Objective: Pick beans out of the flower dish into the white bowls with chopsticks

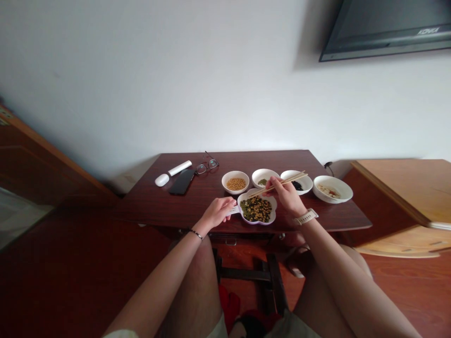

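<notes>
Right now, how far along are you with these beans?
Done so far: yellow beans fill a white bowl, a few green ones lie in a second bowl, and dark ones in a third bowl. In hand: the right hand holds chopsticks over the flower-shaped dish, with the left hand at its handle. Left: the dish's heap of mixed green and yellow beans.

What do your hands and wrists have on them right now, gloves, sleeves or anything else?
No gloves. The left hand has a thin dark bracelet at the wrist; the right hand has a watch with a cream strap.
</notes>
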The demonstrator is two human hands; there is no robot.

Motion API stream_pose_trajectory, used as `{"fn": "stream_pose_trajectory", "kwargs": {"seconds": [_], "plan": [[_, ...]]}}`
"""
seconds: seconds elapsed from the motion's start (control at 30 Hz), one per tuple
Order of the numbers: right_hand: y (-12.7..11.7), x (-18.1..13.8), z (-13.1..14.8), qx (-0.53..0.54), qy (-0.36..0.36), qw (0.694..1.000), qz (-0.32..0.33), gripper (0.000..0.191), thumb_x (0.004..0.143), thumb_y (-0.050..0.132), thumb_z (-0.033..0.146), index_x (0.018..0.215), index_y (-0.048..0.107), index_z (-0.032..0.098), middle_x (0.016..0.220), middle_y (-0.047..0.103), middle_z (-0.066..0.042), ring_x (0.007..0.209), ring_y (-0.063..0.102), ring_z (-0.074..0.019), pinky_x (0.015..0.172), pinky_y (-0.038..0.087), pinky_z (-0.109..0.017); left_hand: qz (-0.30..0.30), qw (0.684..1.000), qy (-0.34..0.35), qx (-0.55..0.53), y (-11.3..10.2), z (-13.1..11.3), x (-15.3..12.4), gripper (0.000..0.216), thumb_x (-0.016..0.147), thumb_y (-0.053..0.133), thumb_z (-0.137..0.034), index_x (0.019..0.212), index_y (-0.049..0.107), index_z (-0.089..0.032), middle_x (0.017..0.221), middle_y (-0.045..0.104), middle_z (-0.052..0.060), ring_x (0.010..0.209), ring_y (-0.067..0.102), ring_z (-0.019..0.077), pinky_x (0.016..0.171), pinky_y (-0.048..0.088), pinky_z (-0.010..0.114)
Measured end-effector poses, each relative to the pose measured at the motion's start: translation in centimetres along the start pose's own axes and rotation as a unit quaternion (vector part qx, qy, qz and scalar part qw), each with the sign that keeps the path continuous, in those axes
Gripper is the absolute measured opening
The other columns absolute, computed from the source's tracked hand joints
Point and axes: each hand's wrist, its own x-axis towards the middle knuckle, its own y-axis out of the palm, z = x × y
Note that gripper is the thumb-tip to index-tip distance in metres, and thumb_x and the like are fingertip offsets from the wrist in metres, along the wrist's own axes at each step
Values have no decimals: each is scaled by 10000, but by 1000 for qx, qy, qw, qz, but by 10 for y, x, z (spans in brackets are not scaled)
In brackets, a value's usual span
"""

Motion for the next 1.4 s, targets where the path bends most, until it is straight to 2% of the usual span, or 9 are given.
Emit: {"fn": "stream_pose_trajectory", "kwargs": {"seconds": [0.27,0.7,1.0,1.4], "plan": [[-2,3,1,-10,14,999,52,628,947,622,811,963,678,185,915,734,-71,814,770,-222,780,672,-350,3,1000,1,17,0,-2,0,616,1065,432,-727,974,677,-169,629,643,-11,471,543,94,499,361,197],[5,0,2,-1,36,996,85,629,921,660,808,903,668,179,925,722,-74,850,781,-227,813,694,-360,7,1000,-2,20,-2,-2,1,613,1060,441,-731,963,673,-173,631,638,-12,472,541,94,502,361,196],[9,-2,1,-11,25,997,77,596,968,621,777,888,669,189,928,716,-77,862,751,-222,850,677,-366,18,1000,6,10,-5,-2,2,615,1066,443,-736,971,675,-174,625,624,-22,478,549,96,505,373,196],[10,1,-9,-8,19,999,45,596,972,616,780,898,660,191,901,693,-60,812,743,-214,787,655,-358,17,1000,8,10,-6,-1,1,616,1075,431,-729,930,661,-176,618,624,-20,485,564,90,501,373,178]]}}
